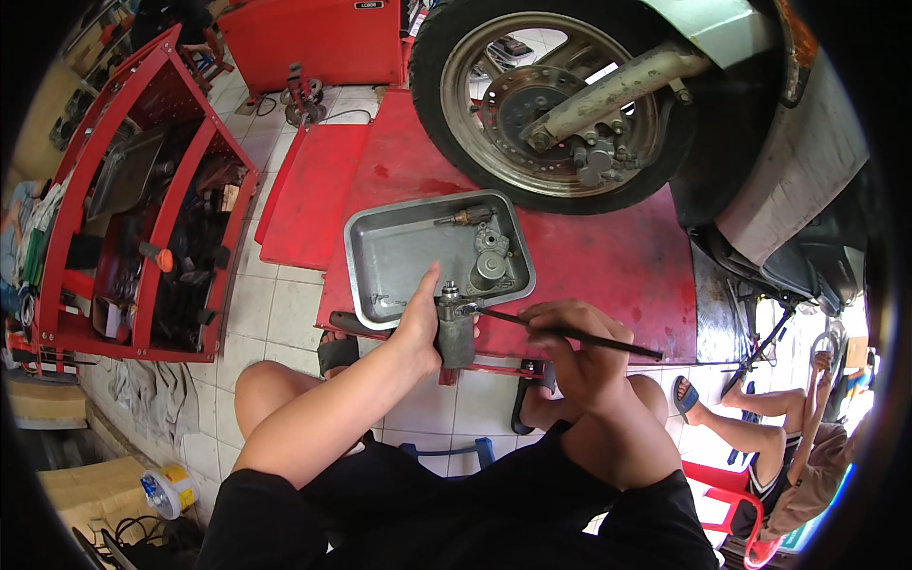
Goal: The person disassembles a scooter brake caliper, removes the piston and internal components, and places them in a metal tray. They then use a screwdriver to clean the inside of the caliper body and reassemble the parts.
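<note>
My left hand (419, 328) is closed round a grey cylindrical metal part (458, 344), like a small motor housing, held upright with a shiny metal end on top. My right hand (587, 351) grips a thin black rod (608, 338) like a pen; whether it is a brush or another tool I cannot tell. The rod's tip meets the upper right side of the cylindrical part. Just beyond my hands, a shallow metal tray (355, 249) holds a rounded metal casing (490, 268) and a shafted part (465, 217) like a motor armature.
The tray rests on a red platform (608, 261), under a motorcycle's front wheel (429, 85). A red tool trolley (195, 161) stands at left, a red cabinet (313, 43) behind. At lower right another person (807, 475) sits on a red chair. A bucket (171, 489) stands lower left.
</note>
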Available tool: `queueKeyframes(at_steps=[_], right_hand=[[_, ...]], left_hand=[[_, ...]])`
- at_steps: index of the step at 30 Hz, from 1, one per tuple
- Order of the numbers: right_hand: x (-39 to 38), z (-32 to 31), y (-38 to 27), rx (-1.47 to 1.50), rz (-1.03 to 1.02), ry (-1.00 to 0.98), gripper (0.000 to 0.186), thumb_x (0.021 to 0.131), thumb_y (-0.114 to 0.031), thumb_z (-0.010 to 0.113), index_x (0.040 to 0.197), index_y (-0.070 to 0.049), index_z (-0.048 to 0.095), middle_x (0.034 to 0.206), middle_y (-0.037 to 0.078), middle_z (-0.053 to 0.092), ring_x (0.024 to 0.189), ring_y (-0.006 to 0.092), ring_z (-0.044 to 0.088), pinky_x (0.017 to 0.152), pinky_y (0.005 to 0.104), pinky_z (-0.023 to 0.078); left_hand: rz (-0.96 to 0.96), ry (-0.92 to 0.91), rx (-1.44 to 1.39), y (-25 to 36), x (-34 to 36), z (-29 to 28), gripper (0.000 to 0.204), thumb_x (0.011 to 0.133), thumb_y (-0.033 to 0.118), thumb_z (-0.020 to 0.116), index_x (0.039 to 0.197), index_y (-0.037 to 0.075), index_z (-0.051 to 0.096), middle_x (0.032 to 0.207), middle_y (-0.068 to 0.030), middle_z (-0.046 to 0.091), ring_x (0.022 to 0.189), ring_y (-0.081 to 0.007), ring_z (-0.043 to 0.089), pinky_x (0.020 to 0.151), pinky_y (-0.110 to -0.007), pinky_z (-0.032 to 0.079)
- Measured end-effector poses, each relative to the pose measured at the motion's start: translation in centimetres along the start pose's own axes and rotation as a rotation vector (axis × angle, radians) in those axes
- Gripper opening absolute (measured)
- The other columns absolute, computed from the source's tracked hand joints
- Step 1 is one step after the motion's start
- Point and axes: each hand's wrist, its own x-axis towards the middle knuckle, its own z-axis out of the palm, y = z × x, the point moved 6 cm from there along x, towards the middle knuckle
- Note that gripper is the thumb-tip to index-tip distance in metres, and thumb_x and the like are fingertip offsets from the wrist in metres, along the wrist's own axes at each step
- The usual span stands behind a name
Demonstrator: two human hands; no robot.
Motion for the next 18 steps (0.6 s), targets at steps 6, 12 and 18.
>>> queueKeyframes(at_steps=[6,12,18], right_hand=[[0.8,0.9,0.0,0.058,0.14,-0.028,0.04,0.09,0.007,0.057,0.128,0.003,0.048,0.126,0.022,0.061,0.115,0.035,0.063,0.097,0.0406,0.051],[-0.3,1.8,1.7,-0.057,0.166,-0.217,0.04,0.093,0.004,0.056,0.132,0.002,0.047,0.125,0.021,0.062,0.115,0.0332,0.063,0.098,0.0359,0.05],[0.9,1.3,3.0,0.204,0.271,-0.017,0.032,0.098,0.003,0.051,0.129,0.007,0.046,0.122,0.022,0.064,0.116,0.0285,0.064,0.098,0.0351,0.05]], left_hand=[[0.012,0.009,0.001,0.2,-0.2,0.1,0.067,0.09,0.071,0.046,0.094,0.005,0.062,0.078,-0.0136,0.066,0.068,-0.0284,0.064,0.067,-0.04,0.053],[0.014,0.003,-0.001,0.2,0.5,-0.3,0.069,0.091,0.071,0.045,0.096,0.005,0.062,0.078,-0.0135,0.066,0.069,-0.0278,0.064,0.067,-0.04,0.053],[0.017,-0.004,-0.006,-0.1,0.5,-0.3,0.067,0.093,0.068,0.043,0.095,0.004,0.061,0.078,-0.0141,0.066,0.069,-0.0281,0.064,0.068,-0.041,0.053]])
